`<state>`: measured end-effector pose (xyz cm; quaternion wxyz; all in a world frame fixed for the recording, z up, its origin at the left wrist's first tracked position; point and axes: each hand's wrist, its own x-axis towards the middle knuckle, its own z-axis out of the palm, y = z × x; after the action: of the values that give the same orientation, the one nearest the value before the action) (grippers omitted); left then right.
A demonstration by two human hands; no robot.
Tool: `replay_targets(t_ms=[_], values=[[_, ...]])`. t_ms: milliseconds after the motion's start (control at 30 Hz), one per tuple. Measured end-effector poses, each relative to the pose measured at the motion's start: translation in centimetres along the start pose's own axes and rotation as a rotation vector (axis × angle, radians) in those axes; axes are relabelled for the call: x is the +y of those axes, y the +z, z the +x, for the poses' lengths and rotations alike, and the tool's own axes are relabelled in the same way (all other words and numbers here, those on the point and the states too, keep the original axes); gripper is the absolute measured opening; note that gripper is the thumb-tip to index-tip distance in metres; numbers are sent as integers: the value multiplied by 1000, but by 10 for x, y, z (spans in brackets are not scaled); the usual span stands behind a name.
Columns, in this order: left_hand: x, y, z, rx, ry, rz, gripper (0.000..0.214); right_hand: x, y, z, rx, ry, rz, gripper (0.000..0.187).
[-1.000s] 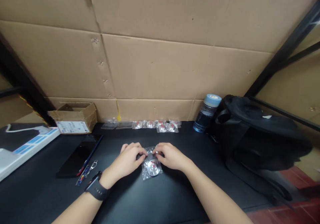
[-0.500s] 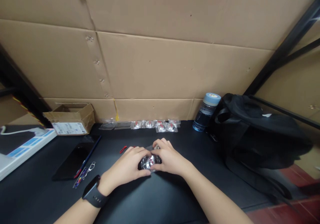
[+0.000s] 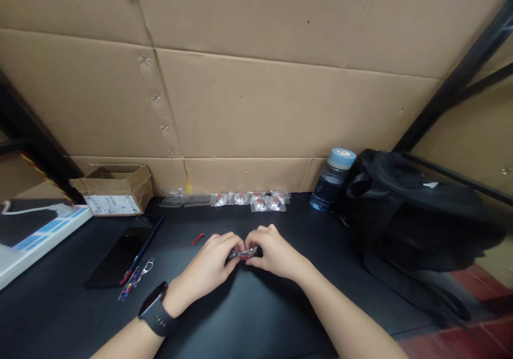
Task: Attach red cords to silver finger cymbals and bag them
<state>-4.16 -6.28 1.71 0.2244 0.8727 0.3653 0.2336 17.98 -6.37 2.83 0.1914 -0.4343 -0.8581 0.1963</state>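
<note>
My left hand (image 3: 214, 257) and my right hand (image 3: 269, 251) meet at the middle of the black table (image 3: 248, 316), fingers curled. Between their fingertips they pinch a small clear plastic packet (image 3: 242, 254) with a round silver and red item inside; the packet is folded or turned edge-on, so little of it shows. A black watch (image 3: 157, 311) is on my left wrist. A small red strip (image 3: 197, 238) lies on the table just left of my left hand. Several more filled packets (image 3: 256, 201) lie in a row against the cardboard wall, beyond my hands.
A small cardboard box (image 3: 114, 189) and a white power strip (image 3: 36, 237) sit at the left. A black phone (image 3: 120, 255), a pen and keys (image 3: 138, 273) lie left of my hands. A blue-capped water bottle (image 3: 332, 180) and a black backpack (image 3: 417, 225) stand at the right.
The packet lay flat under my fingertips a second ago; both hands have since gathered it up and now pinch it folded between them. The red strip has come into view.
</note>
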Motion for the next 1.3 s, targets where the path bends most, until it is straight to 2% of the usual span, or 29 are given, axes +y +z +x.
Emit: replay_targets(t_ms=[200, 300, 433, 533, 633, 733, 800, 867, 967, 1167, 1300], values=[[-4, 3, -2, -20, -59, -59, 12, -1, 3, -1, 5, 3, 28, 33], [-5, 1, 0, -16, -110, -190, 7, -4, -2, -1, 8, 26, 54, 27], [-4, -4, 3, 76, -175, -339, 11, -9, -12, -2, 30, 92, 197, 23], [-5, -7, 4, 159, -229, -283, 20, -10, -17, -2, 89, 153, 245, 28], [-8, -8, 5, 173, -267, -163, 25, 0, -20, 0, 183, 179, 266, 32], [-11, -6, 5, 170, -217, -84, 26, 28, -24, 5, 328, 224, 238, 35], [-12, -3, 5, 170, -155, -37, 21, 53, -28, 8, 399, 332, 145, 36], [-12, 1, 5, 151, -117, -3, 15, 76, -29, 11, 358, 450, 67, 34], [-10, 4, 4, 107, -98, 27, 12, 99, -25, 18, 331, 512, -10, 32], [-15, 6, 2, 70, -53, 134, 19, 101, -7, 32, 438, 479, -139, 22], [-20, 10, -1, 41, 18, 174, 42, 90, -15, 26, 443, 442, -240, 16]])
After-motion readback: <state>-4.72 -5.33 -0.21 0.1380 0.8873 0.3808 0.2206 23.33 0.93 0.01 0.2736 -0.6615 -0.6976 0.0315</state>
